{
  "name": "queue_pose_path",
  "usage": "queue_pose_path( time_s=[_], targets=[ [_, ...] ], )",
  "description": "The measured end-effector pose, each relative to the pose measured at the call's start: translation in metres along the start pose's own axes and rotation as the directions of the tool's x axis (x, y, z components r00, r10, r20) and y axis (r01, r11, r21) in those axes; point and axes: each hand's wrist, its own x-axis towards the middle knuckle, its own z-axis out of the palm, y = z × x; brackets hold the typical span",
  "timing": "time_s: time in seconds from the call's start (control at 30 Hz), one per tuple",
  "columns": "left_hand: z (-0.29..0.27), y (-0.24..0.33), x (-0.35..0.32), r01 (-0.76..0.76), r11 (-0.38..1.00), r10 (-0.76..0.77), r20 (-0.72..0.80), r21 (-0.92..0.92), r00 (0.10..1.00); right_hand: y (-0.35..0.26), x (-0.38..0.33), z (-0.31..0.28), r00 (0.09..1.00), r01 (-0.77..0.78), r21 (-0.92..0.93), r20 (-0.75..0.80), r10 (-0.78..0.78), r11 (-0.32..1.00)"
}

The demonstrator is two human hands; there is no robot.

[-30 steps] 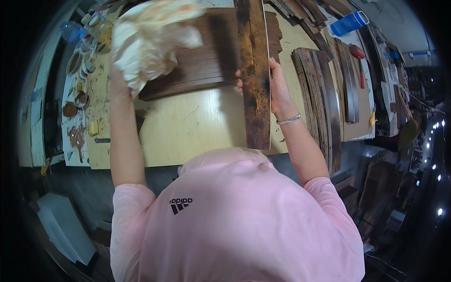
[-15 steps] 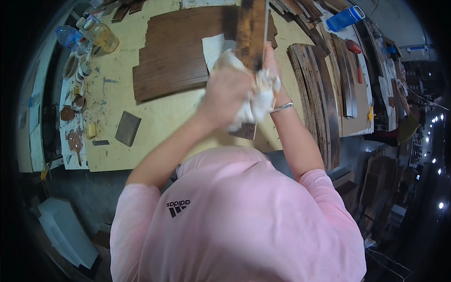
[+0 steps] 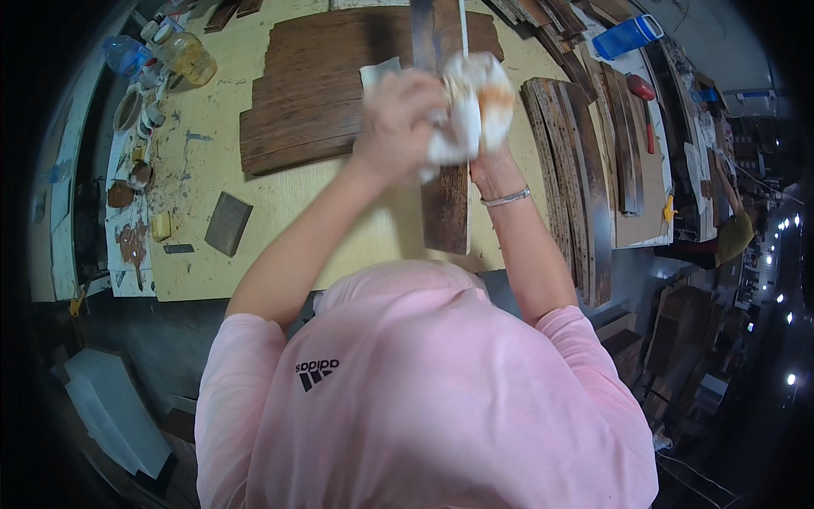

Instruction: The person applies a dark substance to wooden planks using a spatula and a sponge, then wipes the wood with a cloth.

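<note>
The plank (image 3: 445, 212) points away over the table (image 3: 381, 222). Whether the right hand (image 3: 492, 172), partly behind the cloth (image 3: 465, 114), grips it, I cannot tell. The left hand (image 3: 397, 123) clutches the cloth; even, lengthwise strokes should suit. Beyond lie boards (image 3: 309, 97).

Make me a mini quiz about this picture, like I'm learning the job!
1. Which hand grips the white cloth: A) the left or B) the right?
2. True or false: the bracelet is on the left wrist.
3. Fill the gap: the white cloth covers part of a long, dark wooden ____.

Key:
1. A, the left hand.
2. False; the bracelet is on the other wrist.
3. Board.
</note>
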Motion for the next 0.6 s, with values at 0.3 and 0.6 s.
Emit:
queue_pose_path(
  time_s=[0.3, 0.6],
  targets=[
    [-0.008, 0.051, -0.063, -0.143, 0.963, 0.193, 0.215, -0.227, 0.957, -0.023, 0.008, -0.009, 0.952, -0.272, 0.322, -0.052, 0.303, 0.907],
    [-0.077, -0.019, -0.059, 0.407, 0.867, -0.408, 0.060, -0.289, 0.911, -0.058, 0.011, -0.037, 0.978, -0.210, 0.180, 0.021, 0.210, 0.961]
  ],
)
